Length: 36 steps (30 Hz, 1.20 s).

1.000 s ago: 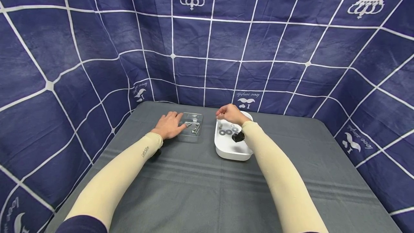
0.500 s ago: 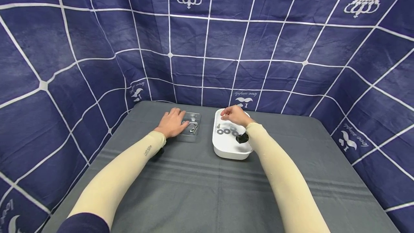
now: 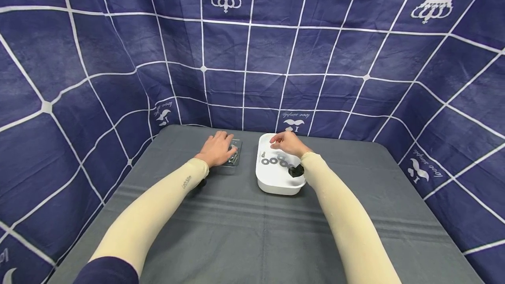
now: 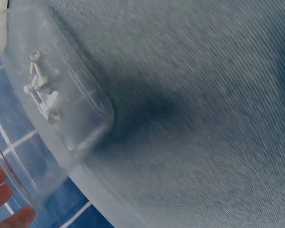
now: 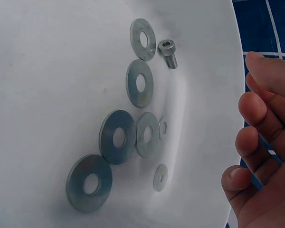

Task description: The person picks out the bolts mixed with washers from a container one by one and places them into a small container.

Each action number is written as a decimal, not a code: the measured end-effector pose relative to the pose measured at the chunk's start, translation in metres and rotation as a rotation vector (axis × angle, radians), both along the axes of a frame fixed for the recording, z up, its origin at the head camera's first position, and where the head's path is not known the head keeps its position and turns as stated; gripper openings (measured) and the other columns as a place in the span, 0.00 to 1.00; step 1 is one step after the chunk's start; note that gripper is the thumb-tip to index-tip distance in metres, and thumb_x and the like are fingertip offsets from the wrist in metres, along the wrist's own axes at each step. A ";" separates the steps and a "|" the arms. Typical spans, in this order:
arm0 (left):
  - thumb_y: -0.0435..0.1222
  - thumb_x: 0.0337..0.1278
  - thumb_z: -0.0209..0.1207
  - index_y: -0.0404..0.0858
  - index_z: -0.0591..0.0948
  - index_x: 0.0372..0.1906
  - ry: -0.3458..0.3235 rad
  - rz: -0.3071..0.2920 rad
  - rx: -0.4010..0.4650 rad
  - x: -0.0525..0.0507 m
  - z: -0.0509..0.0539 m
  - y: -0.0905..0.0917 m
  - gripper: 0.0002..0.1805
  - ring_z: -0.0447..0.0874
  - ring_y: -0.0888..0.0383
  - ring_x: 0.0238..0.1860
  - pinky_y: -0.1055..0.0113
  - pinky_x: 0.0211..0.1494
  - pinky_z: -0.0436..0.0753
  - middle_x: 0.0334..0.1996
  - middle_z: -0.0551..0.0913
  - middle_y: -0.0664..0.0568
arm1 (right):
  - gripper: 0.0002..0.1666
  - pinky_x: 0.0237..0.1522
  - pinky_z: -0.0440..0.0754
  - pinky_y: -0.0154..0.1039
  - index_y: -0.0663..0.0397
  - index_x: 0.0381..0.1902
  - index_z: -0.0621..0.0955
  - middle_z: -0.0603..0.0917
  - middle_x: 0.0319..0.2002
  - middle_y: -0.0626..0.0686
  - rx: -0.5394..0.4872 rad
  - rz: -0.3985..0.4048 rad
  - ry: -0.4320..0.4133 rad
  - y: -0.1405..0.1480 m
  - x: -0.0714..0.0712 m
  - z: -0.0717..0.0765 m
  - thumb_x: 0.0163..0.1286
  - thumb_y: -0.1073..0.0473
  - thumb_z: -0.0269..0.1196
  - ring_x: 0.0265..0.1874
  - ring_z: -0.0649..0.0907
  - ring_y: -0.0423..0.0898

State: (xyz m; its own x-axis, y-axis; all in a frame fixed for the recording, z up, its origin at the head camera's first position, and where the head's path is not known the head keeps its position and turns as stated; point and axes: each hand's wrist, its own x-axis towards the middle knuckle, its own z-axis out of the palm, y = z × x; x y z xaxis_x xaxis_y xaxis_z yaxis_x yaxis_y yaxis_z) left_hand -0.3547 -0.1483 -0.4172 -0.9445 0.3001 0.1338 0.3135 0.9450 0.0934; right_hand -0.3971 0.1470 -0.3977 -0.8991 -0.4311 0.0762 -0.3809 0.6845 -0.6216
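Note:
My left hand (image 3: 216, 150) lies over a clear plastic box (image 3: 228, 171), fingers spread and loose. Several silvery socket-head screws (image 4: 41, 85) are seen inside the box in the left wrist view, with the left fingertips (image 4: 21, 217) by its rim. Above the far part of a white tray (image 3: 278, 189) is my right hand (image 3: 290, 143), its fingers loosely bent, and I see nothing between thumb and fingers. On the tray's floor, several flat metal washers (image 5: 118, 137) of larger and smaller sizes lie near one short socket-head screw (image 5: 168, 53).
A grey cloth (image 3: 236, 231) covers the table. Blue curtains (image 3: 268, 47) with white lines hang behind and at both sides. The box stands left of the tray, with a narrow strip of cloth between them.
My right hand has moved right, from over the tray's left rim to above its inside. The left hand has shifted slightly right over the clear box, covering more of it.

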 end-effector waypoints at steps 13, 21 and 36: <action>0.55 0.75 0.45 0.39 0.67 0.75 -0.009 -0.057 0.009 -0.005 0.003 0.030 0.34 0.62 0.43 0.74 0.43 0.72 0.66 0.70 0.68 0.40 | 0.11 0.36 0.73 0.35 0.57 0.44 0.88 0.82 0.29 0.49 -0.011 -0.041 -0.006 0.017 -0.001 -0.009 0.63 0.61 0.70 0.30 0.76 0.43; 0.56 0.75 0.45 0.40 0.67 0.75 -0.033 -0.076 0.025 -0.010 0.001 0.043 0.34 0.62 0.44 0.74 0.45 0.73 0.66 0.71 0.68 0.40 | 0.15 0.35 0.72 0.34 0.60 0.47 0.88 0.83 0.29 0.50 -0.014 -0.037 -0.007 0.022 0.002 -0.012 0.64 0.60 0.70 0.30 0.76 0.42; 0.53 0.74 0.48 0.35 0.68 0.73 -0.064 -0.140 0.045 -0.005 0.004 0.072 0.33 0.67 0.43 0.71 0.48 0.72 0.70 0.68 0.70 0.38 | 0.11 0.38 0.72 0.35 0.58 0.43 0.88 0.82 0.30 0.49 -0.026 -0.048 -0.003 0.018 0.006 -0.011 0.64 0.61 0.70 0.32 0.75 0.42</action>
